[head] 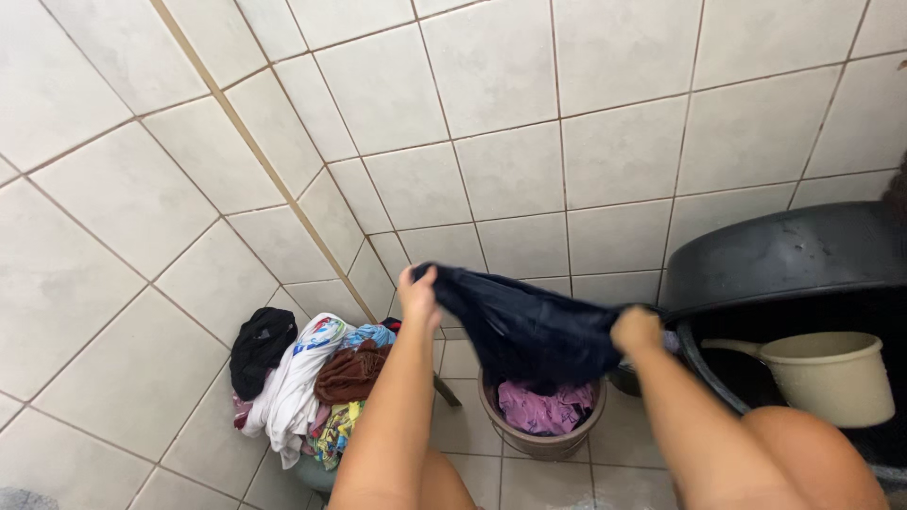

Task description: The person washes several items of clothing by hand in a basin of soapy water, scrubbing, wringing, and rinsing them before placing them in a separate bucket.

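Both hands are stretching a dark blue garment above the brown bucket of purple cloth: left hand and right hand each gripping an edge. Long axis is running hand to hand, sagging between. Judged step: spreading; next calls for a steady two-handed hold.

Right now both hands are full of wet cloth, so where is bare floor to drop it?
Bare tiled floor lies left of the heaped clothes pile. It is crowded between that pile, the brown bucket and the black tub.
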